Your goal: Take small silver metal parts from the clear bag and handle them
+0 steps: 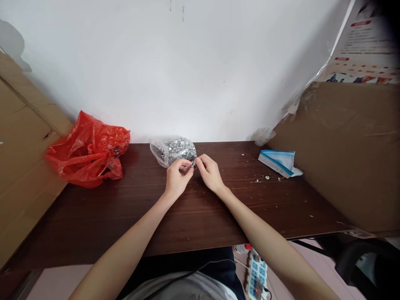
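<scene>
Fingers (184, 161) of L hand (176, 180) & R hand (211, 174) clamped on metal pc (193, 165); clear bag (158, 150) of shiny pts (178, 146) just beyond them, red bag (87, 156) well L.

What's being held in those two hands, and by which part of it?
A small shiny metal piece, at the fingertips of the left hand and right hand. Which part each grips is too small and covered to tell.
</scene>
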A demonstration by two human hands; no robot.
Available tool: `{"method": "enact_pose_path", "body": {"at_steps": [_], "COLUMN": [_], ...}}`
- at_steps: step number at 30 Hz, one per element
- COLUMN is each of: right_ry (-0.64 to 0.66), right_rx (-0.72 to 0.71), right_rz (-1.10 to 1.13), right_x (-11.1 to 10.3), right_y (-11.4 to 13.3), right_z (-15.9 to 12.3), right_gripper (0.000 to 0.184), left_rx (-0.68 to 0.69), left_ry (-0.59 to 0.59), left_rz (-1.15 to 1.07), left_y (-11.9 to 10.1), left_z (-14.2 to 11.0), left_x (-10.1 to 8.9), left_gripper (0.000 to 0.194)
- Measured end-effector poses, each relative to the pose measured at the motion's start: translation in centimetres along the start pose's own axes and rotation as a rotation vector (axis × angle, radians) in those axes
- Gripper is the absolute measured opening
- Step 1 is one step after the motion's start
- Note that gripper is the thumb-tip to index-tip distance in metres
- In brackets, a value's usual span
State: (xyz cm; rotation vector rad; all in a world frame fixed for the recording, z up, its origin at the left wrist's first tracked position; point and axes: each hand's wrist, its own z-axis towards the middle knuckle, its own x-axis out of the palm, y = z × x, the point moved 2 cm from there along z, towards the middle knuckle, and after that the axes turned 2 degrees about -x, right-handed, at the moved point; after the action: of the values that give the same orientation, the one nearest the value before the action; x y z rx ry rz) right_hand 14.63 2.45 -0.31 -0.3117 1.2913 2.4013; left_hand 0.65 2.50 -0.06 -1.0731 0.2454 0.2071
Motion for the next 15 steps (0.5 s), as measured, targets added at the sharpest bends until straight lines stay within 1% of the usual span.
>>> {"method": "enact_pose_path", "body": {"at_steps": [2,6,8,12,15], "right_ry": [0.026,0.156,0.2,0.22,0.224], "right_rx": [-0.044,0.061,0.072,-0.025,-0.075], "right_rz": [-0.049,0.122,0.145,0.002,-0.066], "right_x": [-0.32,-0.2,-0.06,0.02,0.14], "right_y": [0.31,-0.02,-0.1,0.26,0.39], "right_z": [0.07,0.17,0.13,-0.06,-0.23], "right_gripper": [0.031,0.03,0.029,0.03,0.034], "left_rx": [-0.064,-0.083,-0.081,-0.129,-0.161], "left_ry": [-0.005,-0.012,-0.024,-0.069,-0.057], "left_rz": [-0.065,-0.155,-0.185,-0.25,-0.297], "left_y": [0.28,0.55,0.65,0.96,1.07], "left_z": [0.05,0.08,0.1,0.24,0.36], "left_x": [0.17,0.29,0.27,0.18,0.21], "left_gripper": [0.01,0.01,0.011,0.019,0.02]}}
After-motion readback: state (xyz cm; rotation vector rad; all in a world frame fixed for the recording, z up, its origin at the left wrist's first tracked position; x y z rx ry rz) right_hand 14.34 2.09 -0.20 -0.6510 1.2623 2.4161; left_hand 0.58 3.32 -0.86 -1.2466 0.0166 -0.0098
